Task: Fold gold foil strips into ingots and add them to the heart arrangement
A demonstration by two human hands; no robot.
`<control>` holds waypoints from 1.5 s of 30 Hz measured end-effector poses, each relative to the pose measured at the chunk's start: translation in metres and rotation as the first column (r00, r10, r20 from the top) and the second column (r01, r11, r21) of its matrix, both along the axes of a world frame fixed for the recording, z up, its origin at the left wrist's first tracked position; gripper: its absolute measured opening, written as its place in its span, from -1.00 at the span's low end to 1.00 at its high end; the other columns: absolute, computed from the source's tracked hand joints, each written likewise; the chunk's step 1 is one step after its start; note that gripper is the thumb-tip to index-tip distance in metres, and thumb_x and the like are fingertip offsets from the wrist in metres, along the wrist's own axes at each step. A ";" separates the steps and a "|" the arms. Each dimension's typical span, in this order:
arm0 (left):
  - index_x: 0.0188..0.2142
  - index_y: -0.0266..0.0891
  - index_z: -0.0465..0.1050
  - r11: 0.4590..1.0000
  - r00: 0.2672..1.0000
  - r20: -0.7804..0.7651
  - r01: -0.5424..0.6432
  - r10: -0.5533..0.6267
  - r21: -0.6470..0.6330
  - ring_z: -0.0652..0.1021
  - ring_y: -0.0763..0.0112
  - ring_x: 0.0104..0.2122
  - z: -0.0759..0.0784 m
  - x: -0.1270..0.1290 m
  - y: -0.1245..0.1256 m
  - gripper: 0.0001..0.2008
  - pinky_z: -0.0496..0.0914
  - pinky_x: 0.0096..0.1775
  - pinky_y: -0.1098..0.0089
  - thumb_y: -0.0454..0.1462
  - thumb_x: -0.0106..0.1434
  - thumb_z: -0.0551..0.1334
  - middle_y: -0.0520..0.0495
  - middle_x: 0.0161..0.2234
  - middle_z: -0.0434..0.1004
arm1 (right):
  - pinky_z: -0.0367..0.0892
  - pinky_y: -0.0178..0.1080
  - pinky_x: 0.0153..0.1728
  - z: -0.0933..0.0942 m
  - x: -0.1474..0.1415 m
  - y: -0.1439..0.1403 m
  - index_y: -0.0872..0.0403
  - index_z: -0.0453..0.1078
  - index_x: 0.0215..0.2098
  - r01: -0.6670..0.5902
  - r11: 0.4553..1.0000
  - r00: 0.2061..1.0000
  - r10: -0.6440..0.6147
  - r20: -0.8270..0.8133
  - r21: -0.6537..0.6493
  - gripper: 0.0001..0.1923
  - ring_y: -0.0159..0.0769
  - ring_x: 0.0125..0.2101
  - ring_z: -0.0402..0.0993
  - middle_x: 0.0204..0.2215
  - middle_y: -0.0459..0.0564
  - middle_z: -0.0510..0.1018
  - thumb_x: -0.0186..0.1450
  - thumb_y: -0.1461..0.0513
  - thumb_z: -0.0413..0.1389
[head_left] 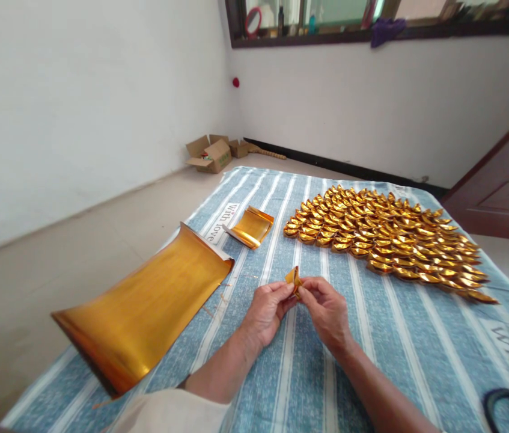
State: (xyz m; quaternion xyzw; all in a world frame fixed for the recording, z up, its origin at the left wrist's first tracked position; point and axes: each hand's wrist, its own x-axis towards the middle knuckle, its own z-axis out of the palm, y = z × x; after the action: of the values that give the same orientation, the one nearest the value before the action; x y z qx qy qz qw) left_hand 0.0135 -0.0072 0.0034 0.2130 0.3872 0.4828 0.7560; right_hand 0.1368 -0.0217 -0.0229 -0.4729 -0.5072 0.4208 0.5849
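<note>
My left hand (267,310) and my right hand (326,310) meet over the blue striped cloth (371,355), both pinching one small piece of gold foil paper (294,278) that is partly folded and sticks up between the fingertips. A large curled stack of gold foil sheets (146,307) lies to the left of my left hand. A smaller stack of gold foil squares (252,227) rests further back. Many folded gold paper ingots (384,237) lie in overlapping rows at the back right of the cloth.
The cloth covers a low surface with bare tiled floor (56,252) on the left. Open cardboard boxes (211,153) sit in the far corner by the white wall. A dark wooden door (506,180) stands at right. Scissor handles (506,406) show at the bottom right.
</note>
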 end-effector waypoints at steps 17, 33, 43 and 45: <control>-0.52 -0.38 0.54 1.000 1.000 0.025 -0.009 0.009 0.001 0.50 0.49 -0.42 0.004 0.002 -0.001 -0.89 0.43 -0.26 0.49 -0.37 -0.04 0.43 -0.05 -0.49 0.54 | 0.35 -0.21 -0.19 0.010 0.001 -0.001 -0.02 0.51 -0.15 -0.009 0.990 0.974 -0.023 0.226 0.139 -0.78 -0.27 -0.24 0.47 -0.28 -0.03 0.54 0.28 0.24 0.07; -0.43 -0.44 0.56 0.974 0.974 -0.039 0.224 -0.223 0.025 0.54 0.39 -0.36 0.009 -0.012 0.002 -0.85 0.38 -0.21 0.42 -0.37 -0.03 0.40 -0.18 -0.39 0.58 | 0.43 -0.23 -0.33 0.012 0.024 0.009 0.01 0.53 -0.19 -0.058 0.998 0.996 0.057 0.068 0.010 -0.76 -0.32 -0.37 0.47 -0.35 -0.04 0.54 0.18 0.13 0.20; -0.39 -0.44 0.57 0.952 0.953 -0.032 0.303 -0.302 0.041 0.55 0.35 -0.35 0.011 -0.012 0.001 -0.84 0.37 -0.19 0.41 -0.36 0.00 0.38 -0.20 -0.38 0.58 | 0.41 -0.31 -0.49 0.016 0.023 0.010 0.06 0.50 -0.39 -0.156 0.972 0.969 0.116 -0.216 -0.178 -0.75 -0.38 -0.51 0.45 -0.52 -0.09 0.55 0.02 0.11 0.32; -0.39 -0.45 0.57 0.957 0.957 -0.037 0.288 -0.287 0.030 0.56 0.34 -0.35 0.010 -0.011 0.000 -0.84 0.37 -0.18 0.39 -0.36 0.00 0.38 -0.22 -0.39 0.59 | 0.40 -0.31 -0.50 0.017 0.023 0.010 0.07 0.49 -0.39 -0.148 0.973 0.972 0.110 -0.208 -0.177 -0.74 -0.37 -0.52 0.44 -0.53 -0.09 0.54 0.01 0.10 0.32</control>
State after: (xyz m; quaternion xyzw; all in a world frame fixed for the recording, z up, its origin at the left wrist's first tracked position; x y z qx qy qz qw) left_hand 0.0025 -0.0072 0.0138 0.2881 0.3557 0.3711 0.8079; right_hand 0.1596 -0.0120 -0.0062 -0.4489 -0.4337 0.5495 0.5554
